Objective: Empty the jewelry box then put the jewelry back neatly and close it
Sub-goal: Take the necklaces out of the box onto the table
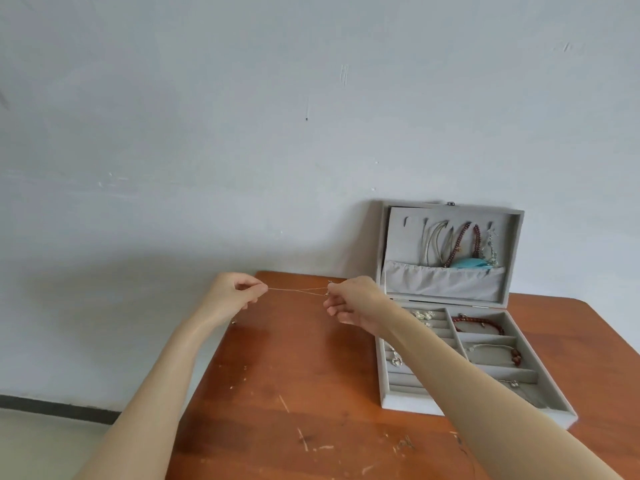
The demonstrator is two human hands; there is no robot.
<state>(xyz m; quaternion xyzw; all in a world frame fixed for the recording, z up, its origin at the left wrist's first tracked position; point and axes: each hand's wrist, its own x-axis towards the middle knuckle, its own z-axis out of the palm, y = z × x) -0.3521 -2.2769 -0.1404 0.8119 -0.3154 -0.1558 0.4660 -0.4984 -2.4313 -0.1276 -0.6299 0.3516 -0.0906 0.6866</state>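
A grey velvet jewelry box (408,405) stands open at the right of the wooden table (294,393), its lid (512,258) leaning up against the wall. Necklaces and a turquoise feather piece (469,262) hang in the lid above a fabric pocket. A red bead bracelet (479,323), a thin chain with red beads (498,351) and small silver pieces lie in the tray compartments. My left hand (235,294) and my right hand (349,299) each pinch one end of a thin silver chain (298,289), stretched taut between them above the table's far edge, left of the box.
A pale wall rises right behind the table. The table's left edge runs diagonally under my left forearm, with floor and a dark skirting strip (59,408) beyond it. The scratched tabletop spreads in front of the box.
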